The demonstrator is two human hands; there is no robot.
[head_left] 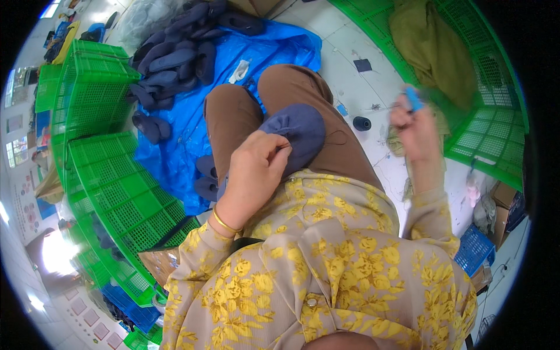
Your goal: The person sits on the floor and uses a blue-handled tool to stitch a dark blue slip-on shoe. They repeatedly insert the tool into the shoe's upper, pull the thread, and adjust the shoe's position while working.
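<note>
In the head view, the left hand (pixel 256 160) comes up over the lap from the lower left, wrist bent inward, back of the hand upward, a gold bangle (pixel 223 221) around the wrist. Its thumb and index finger pinch the near edge of a navy fabric slipper (pixel 303 131), which lies across the thighs of the brown trousers (pixel 297 96), its rounded end pointing away. The right hand (pixel 417 128) is raised well apart to the right, forearm almost upright, fingers curled near a bright blue piece (pixel 413 99); motion blur leaves me unable to tell whether they grip it. A dark thread spool (pixel 362 123) sits on the white floor (pixel 344 52) between that hand and the knees. More navy slippers (pixel 175 61) are heaped on a blue plastic sheet (pixel 181 137). Printed sheets (pixel 87 317) hang on the far-left wall, their writing too small to read.
</note>
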